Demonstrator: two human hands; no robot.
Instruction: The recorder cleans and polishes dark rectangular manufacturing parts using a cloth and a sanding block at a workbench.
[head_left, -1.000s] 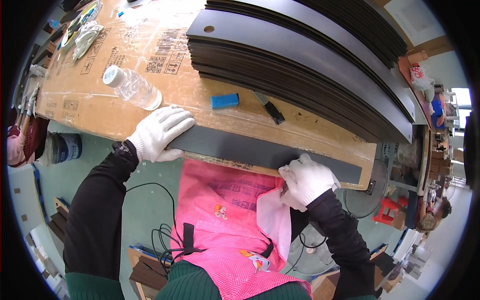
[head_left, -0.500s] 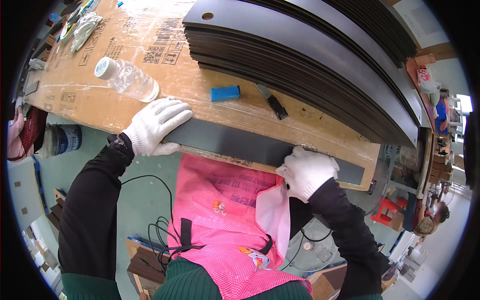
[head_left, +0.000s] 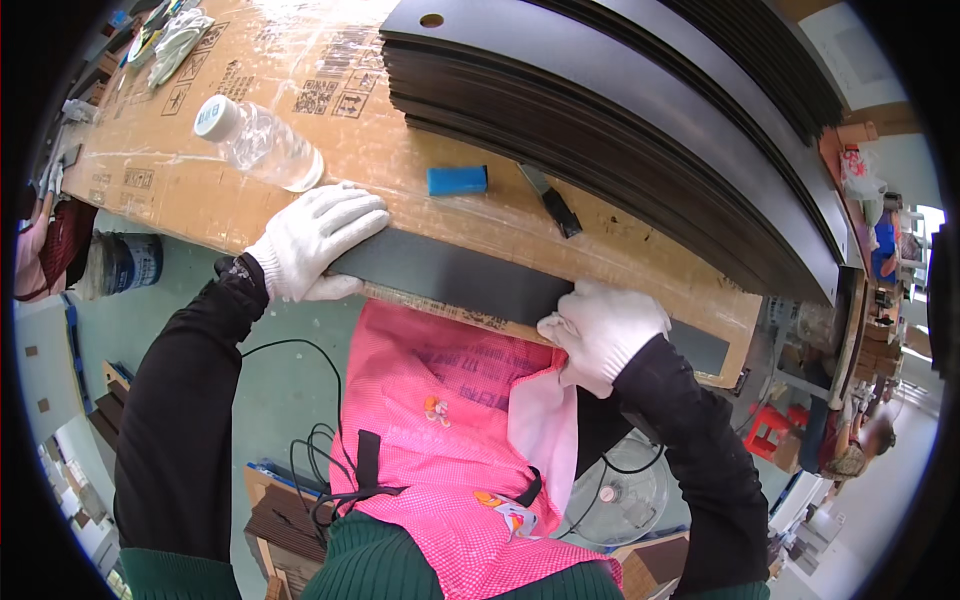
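A long, flat dark grey strip (head_left: 460, 274) lies along the near edge of the cardboard-covered table (head_left: 640, 250). My left hand (head_left: 318, 238), in a white knitted glove, grips its left end, fingers over the top and thumb at the near edge. Farther right, my white-gloved right hand (head_left: 610, 328) is closed and pressed down on the strip; whatever its fingers hold is hidden. Beyond the strip lie a blue block (head_left: 457, 180) and a utility knife (head_left: 552, 202) with a black handle. Near my left hand, a clear bottle (head_left: 268, 148) with a white cap lies tilted.
Tall stacks of dark flat strips (head_left: 600, 110) fill the table's far right. White gloves (head_left: 180, 45) lie at the far left. A bucket (head_left: 128, 265) stands on the floor at left, a red stool (head_left: 772, 428) at right. Another person (head_left: 855, 445) is at the right edge.
My right hand has slid a little to the left along the strip. My left hand stays at the strip's left end. The view has shifted slightly.
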